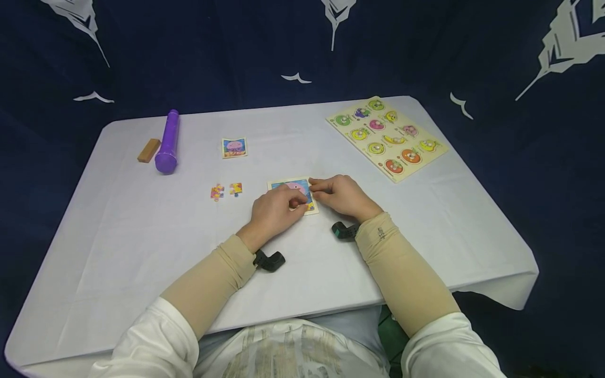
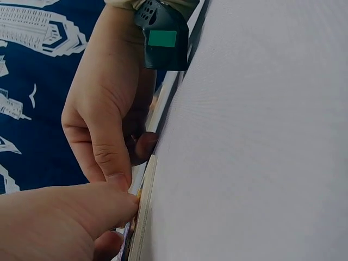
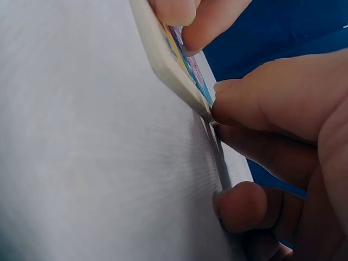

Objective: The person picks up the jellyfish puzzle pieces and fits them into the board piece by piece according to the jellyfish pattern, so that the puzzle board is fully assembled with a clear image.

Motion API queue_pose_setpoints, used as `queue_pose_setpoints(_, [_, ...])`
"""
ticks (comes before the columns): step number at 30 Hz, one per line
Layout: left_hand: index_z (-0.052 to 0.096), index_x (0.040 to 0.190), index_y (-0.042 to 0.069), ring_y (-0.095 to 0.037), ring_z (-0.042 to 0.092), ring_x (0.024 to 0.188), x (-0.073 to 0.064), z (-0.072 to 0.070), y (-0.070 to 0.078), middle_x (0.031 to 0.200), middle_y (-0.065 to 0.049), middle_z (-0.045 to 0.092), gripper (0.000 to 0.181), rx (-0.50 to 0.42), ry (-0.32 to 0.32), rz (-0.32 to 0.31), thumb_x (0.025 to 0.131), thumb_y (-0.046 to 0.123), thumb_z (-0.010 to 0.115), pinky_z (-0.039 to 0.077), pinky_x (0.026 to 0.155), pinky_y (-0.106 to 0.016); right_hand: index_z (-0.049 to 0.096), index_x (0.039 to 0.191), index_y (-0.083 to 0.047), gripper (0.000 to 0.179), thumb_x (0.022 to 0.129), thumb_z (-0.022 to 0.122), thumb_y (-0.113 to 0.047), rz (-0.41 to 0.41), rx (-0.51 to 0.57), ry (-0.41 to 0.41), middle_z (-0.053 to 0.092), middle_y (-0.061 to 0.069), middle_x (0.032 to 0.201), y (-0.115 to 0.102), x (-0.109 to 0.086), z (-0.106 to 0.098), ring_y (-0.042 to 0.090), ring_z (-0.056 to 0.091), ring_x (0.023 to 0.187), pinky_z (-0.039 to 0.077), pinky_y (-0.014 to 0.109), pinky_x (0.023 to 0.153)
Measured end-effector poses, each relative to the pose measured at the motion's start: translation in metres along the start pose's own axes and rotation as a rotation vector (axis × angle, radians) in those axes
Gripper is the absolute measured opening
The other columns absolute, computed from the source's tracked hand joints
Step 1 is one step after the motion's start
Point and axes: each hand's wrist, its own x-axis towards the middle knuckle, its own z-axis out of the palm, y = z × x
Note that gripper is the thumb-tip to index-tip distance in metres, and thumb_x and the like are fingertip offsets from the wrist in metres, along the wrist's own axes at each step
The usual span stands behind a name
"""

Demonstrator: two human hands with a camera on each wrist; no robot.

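Note:
A small framed jigsaw puzzle (image 1: 313, 208) with a pink figure on blue lies flat on the white table. My left hand (image 1: 279, 210) reaches over it from the left, fingers bent, thumb and forefinger tips down on the picture near its lower right. Whether a piece sits between those tips I cannot tell. At the puzzle's right edge, my right hand (image 1: 344, 195) pinches the frame, its thumb (image 3: 239, 103) at the corner and a finger just below. Two loose jigsaw pieces, one pink and yellow (image 1: 217, 192), one mostly yellow (image 1: 236, 189), lie left of the puzzle.
Behind the loose pieces lies a small picture card (image 1: 234, 148). A purple cylinder (image 1: 168, 142) and a brown wooden block (image 1: 148, 150) are at the back left. The yellow fruit board (image 1: 387, 137) covers the back right. Dark curtain hangs beyond the table (image 1: 142, 236).

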Motion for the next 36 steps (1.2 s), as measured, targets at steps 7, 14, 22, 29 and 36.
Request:
queue_pose_setpoints(7, [0.08, 0.101, 0.033, -0.007, 0.057, 0.069, 0.001, -0.003, 0.003, 0.086, 0.011, 0.062, 0.01, -0.012, -0.001, -0.028, 0.092, 0.035, 0.076, 0.043, 0.054, -0.03, 0.073, 0.126, -0.009, 0.029, 0.1, 0.068, -0.019, -0.019, -0.021, 0.0, 0.06, -0.001, 0.146, -0.002, 0.001, -0.002, 0.021, 0.052, 0.14, 0.04, 0.043, 0.116])
queue_pose_setpoints(14, [0.081, 0.1, 0.031, -0.007, 0.055, 0.067, 0.001, -0.002, 0.005, 0.084, 0.01, 0.061, 0.009, 0.044, 0.017, 0.01, 0.093, 0.033, 0.076, 0.042, 0.053, -0.029, 0.073, 0.127, -0.008, 0.03, 0.098, 0.07, -0.017, -0.012, -0.011, -0.01, 0.059, -0.001, 0.147, -0.002, 0.001, -0.004, 0.021, 0.051, 0.141, 0.039, 0.043, 0.117])
queue_pose_setpoints(22, [0.08, 0.098, 0.031, -0.007, 0.054, 0.065, 0.001, -0.002, 0.006, 0.08, 0.01, 0.059, 0.007, 0.048, 0.021, 0.008, 0.093, 0.035, 0.076, 0.04, 0.052, -0.028, 0.074, 0.125, -0.008, 0.029, 0.098, 0.07, -0.017, -0.018, -0.001, 0.002, 0.06, 0.0, 0.145, 0.0, 0.001, -0.003, 0.022, 0.053, 0.139, 0.041, 0.043, 0.115])
queue_pose_setpoints(29, [0.078, 0.109, 0.026, -0.014, 0.059, 0.073, -0.005, -0.032, -0.004, 0.087, 0.006, 0.066, 0.03, 0.004, 0.07, -0.047, 0.103, 0.047, 0.059, 0.043, 0.059, -0.033, 0.075, 0.123, -0.01, 0.028, 0.097, 0.071, -0.018, -0.005, 0.006, 0.009, 0.061, 0.0, 0.144, -0.001, 0.001, -0.001, 0.023, 0.054, 0.138, 0.041, 0.043, 0.115])
queue_pose_setpoints(36, [0.078, 0.108, 0.02, -0.019, 0.058, 0.072, -0.026, -0.088, -0.059, 0.096, -0.001, 0.073, 0.03, -0.069, 0.196, -0.218, 0.102, 0.041, 0.057, 0.041, 0.061, -0.036, 0.075, 0.123, -0.012, 0.028, 0.098, 0.071, -0.021, 0.022, 0.016, 0.003, 0.061, -0.002, 0.144, -0.001, 0.0, 0.001, 0.021, 0.053, 0.139, 0.039, 0.042, 0.117])
